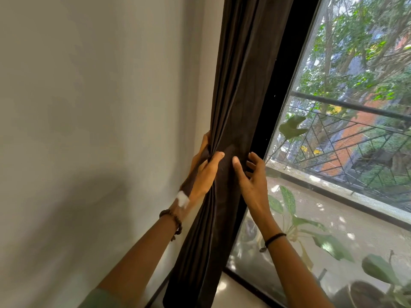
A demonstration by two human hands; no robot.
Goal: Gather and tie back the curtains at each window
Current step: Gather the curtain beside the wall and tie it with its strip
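Observation:
A dark brown curtain (242, 85) hangs bunched into a narrow column between the wall and the window. My left hand (205, 172) grips the bunched folds from the left side, thumb across the front, with a strip of the same dark fabric running under its wrist. Touching the curtain's right edge is my right hand (250, 176), its fingers spread and curled, the thumb pressed on the cloth. A white patch sits on my left wrist.
A pale wall (89, 107) fills the left. The black window frame (282, 90) and a mesh screen (355, 174) are on the right, with a balcony railing, potted plants and trees outside.

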